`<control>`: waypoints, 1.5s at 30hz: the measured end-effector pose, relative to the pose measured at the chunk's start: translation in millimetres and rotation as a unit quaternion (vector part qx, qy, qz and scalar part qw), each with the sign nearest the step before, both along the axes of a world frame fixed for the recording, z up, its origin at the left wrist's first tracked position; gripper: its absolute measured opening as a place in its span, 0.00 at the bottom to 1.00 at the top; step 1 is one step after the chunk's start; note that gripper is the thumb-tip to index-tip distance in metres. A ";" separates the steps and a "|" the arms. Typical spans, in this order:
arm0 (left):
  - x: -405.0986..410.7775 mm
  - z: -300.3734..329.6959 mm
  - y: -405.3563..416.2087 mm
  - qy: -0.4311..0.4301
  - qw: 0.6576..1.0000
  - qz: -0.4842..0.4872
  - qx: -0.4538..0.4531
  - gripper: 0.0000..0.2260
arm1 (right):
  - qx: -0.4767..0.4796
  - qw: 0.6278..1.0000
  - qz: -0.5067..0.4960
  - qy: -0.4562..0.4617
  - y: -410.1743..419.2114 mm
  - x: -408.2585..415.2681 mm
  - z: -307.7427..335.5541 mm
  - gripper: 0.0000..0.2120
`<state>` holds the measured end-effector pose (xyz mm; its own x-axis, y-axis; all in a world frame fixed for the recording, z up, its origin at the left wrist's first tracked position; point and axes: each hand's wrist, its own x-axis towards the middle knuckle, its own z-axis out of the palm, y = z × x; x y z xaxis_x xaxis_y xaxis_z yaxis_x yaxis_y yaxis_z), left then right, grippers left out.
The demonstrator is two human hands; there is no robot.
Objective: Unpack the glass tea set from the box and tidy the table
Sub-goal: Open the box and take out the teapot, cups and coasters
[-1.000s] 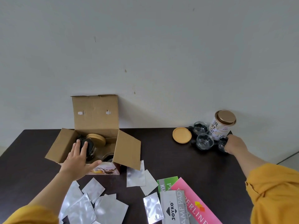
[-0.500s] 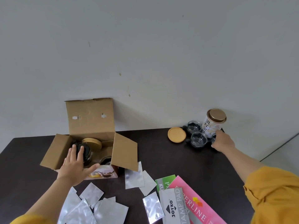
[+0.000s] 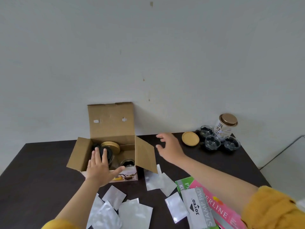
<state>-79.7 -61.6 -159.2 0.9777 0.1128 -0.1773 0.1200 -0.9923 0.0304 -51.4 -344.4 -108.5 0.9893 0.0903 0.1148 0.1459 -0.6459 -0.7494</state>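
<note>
Your left hand [image 3: 99, 169] rests flat to steady the cardboard box [image 3: 113, 146] while your empty right hand [image 3: 168, 149] spreads wide, reaching in.

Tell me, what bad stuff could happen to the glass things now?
1. Three glass cups and a tin sit at the table's far right corner; a bump could knock one off.
2. The right hand is open over the table beside the cardboard box; catching the side flap could jolt the glass teapot inside.
3. The left hand lies on the box's front edge; pressing there might tip it.
</note>
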 end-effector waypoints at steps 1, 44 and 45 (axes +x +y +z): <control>0.0 0.9 0.0 0.003 1.000 -0.001 -0.002 0.65 | -0.002 1.000 0.022 0.008 18.0 -1.6 3.0 0.18; 4.9 -2.9 5.8 0.027 0.999 -0.029 0.011 0.60 | -0.106 0.970 -0.215 -0.042 -43.8 -16.0 -59.9 0.34; 4.6 -2.8 5.4 0.025 0.999 -0.029 0.016 0.58 | -0.107 0.963 -0.246 -0.018 -61.8 -20.9 -65.0 0.33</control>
<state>-75.1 -56.1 -162.0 0.9729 0.0625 -0.2226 0.0629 -0.9980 -0.0051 -72.3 -406.2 -173.5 0.9139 -0.3634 0.1807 -0.1941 -0.7824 -0.5917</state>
